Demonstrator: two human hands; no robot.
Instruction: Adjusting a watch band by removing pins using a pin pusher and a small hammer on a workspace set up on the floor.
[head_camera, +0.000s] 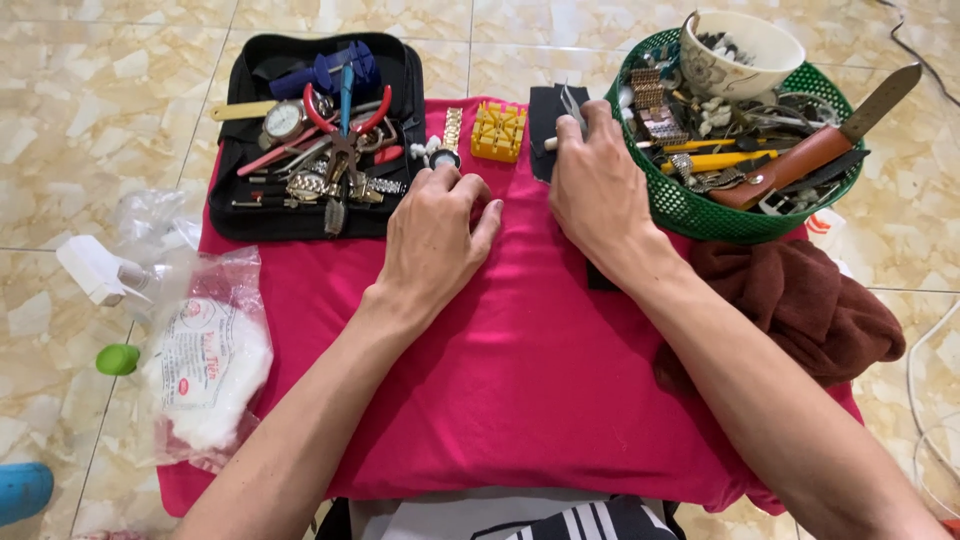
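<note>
My left hand (432, 237) rests on the pink cloth (520, 380), its fingertips at a wristwatch (447, 150) with a gold-toned band that lies just beyond them. My right hand (597, 185) is closed around thin metal tweezers (572, 103), whose tips stick up above my fingers over a black pad (543, 125). A yellow slotted block (498, 131) stands between the watch and the pad. Whether my left fingers pinch the watch is hidden.
An open black tool case (225, 200) with pliers, watches and small tools lies at the back left. A green basket (690, 205) of watch parts, a white bowl (745, 50) and a knife sits at the back right. A brown cloth (810, 300) lies right, a cotton bag (205, 370) left.
</note>
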